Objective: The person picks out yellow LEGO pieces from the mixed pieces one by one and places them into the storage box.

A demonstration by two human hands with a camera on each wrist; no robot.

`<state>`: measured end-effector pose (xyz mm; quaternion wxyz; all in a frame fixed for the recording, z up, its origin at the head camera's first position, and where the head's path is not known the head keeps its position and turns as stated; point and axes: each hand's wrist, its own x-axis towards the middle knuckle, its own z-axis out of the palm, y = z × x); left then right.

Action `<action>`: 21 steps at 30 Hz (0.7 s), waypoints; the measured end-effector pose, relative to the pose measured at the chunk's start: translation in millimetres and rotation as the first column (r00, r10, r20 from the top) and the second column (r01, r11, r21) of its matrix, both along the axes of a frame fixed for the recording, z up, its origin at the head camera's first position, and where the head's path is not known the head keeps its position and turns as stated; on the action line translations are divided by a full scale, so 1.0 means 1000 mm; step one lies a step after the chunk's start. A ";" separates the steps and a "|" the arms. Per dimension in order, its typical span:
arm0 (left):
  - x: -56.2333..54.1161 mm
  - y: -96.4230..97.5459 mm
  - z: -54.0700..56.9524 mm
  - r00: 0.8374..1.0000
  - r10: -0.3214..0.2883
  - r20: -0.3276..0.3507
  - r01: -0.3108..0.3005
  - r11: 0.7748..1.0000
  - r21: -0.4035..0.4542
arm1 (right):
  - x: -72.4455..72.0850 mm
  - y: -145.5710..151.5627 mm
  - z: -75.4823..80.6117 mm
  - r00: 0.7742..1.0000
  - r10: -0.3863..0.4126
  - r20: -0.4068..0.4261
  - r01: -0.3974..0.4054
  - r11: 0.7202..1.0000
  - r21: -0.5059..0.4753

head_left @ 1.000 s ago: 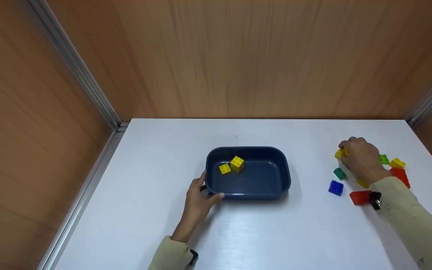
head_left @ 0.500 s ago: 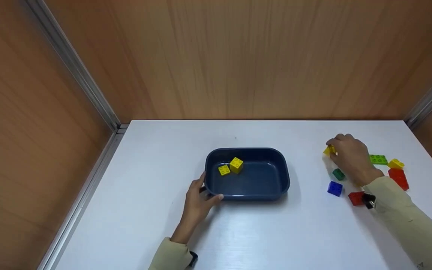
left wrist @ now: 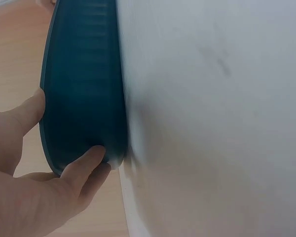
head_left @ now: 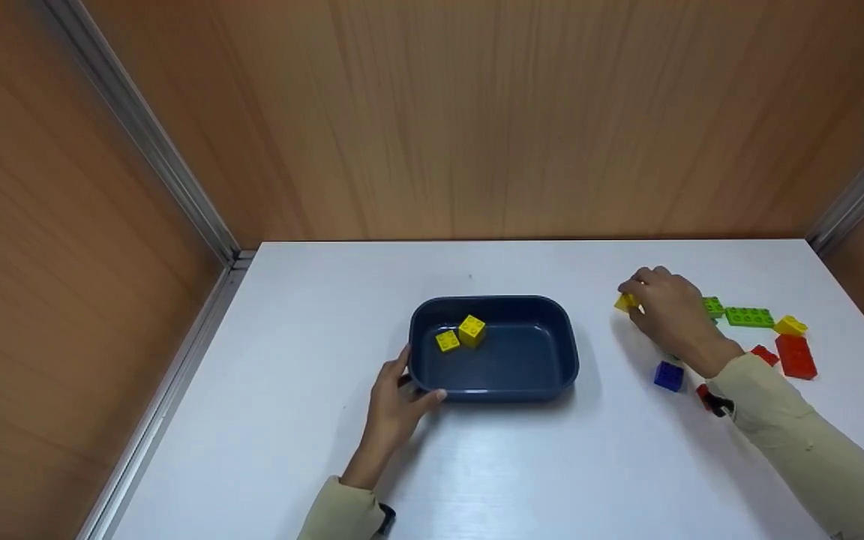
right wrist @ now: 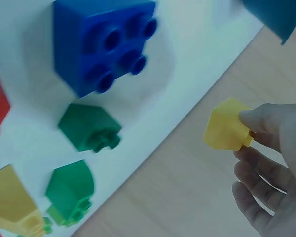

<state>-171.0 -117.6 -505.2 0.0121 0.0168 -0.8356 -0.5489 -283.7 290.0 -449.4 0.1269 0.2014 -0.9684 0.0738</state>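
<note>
Standing at the far left, a wood-grain panel (head_left: 64, 262) is joined to the white desk (head_left: 252, 390) by a metal strip (head_left: 167, 397). The left hand (head_left: 393, 407) is wrapped round the near left corner of a dark blue tray (head_left: 522, 360), its thumb laid at the near rim and its fingers bent against the outside. In the tray's left half, a flat yellow block (head_left: 448, 341) is set just beside a taller yellow block (head_left: 472, 331). Well right of the tray, a small yellow block (head_left: 625, 302) is pinched between thumb and fingers by the right hand (head_left: 668, 311), whose lower fingers are loosely curled. Near that wrist, a blue block (head_left: 669, 376) is seen, and a red block (head_left: 702, 395) is partly hidden by a black strap (head_left: 717, 403). Beyond, a bright green block (head_left: 712, 307), a long green block (head_left: 749, 316), a partly covered red piece (head_left: 764, 355), a yellow piece (head_left: 790, 325) and a long red block (head_left: 796, 356) are scattered.
</note>
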 end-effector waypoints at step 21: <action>0.001 0.000 -0.001 1.000 0.001 -0.013 -0.001 1.000 0.000 | 0.015 -0.042 0.014 0.980 0.137 -0.142 -0.136 0.991 0.013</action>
